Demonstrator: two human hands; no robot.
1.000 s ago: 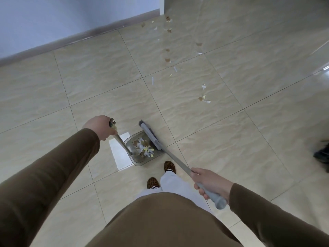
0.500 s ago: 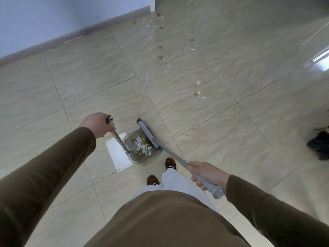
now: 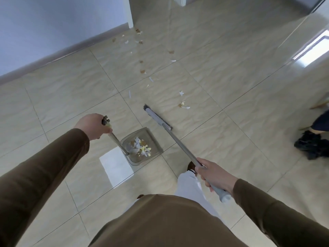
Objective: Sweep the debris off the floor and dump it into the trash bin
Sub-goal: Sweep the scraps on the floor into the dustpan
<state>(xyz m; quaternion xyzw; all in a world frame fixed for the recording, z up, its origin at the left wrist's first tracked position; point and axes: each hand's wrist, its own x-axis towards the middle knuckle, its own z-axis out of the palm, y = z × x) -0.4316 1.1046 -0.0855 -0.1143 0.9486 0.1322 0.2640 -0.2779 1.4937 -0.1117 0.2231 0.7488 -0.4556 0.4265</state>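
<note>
My left hand (image 3: 92,126) grips the top of the long handle of a grey see-through dustpan (image 3: 154,142), which rests on the tiled floor and holds a heap of white, yellow and brown scraps (image 3: 141,146). My right hand (image 3: 212,172) grips the grey handle of the broom; its head (image 3: 157,119) lies on the floor just beyond the pan's far edge. Loose paper and brown debris (image 3: 183,105) is scattered ahead, in a trail reaching the wall corner (image 3: 138,32). No trash bin is in view.
A blue-grey wall with a dark skirting board (image 3: 58,55) runs along the left. A dark bundle and another person's foot (image 3: 311,143) sit at the right edge. Glossy beige tiles (image 3: 231,77) stretch ahead; my own shoe (image 3: 191,165) is near the pan.
The broom head has lifted away from the dustpan's mouth and moved forward and to the right, toward the loose scraps. The view has shifted forward; the dustpan stays on the floor.
</note>
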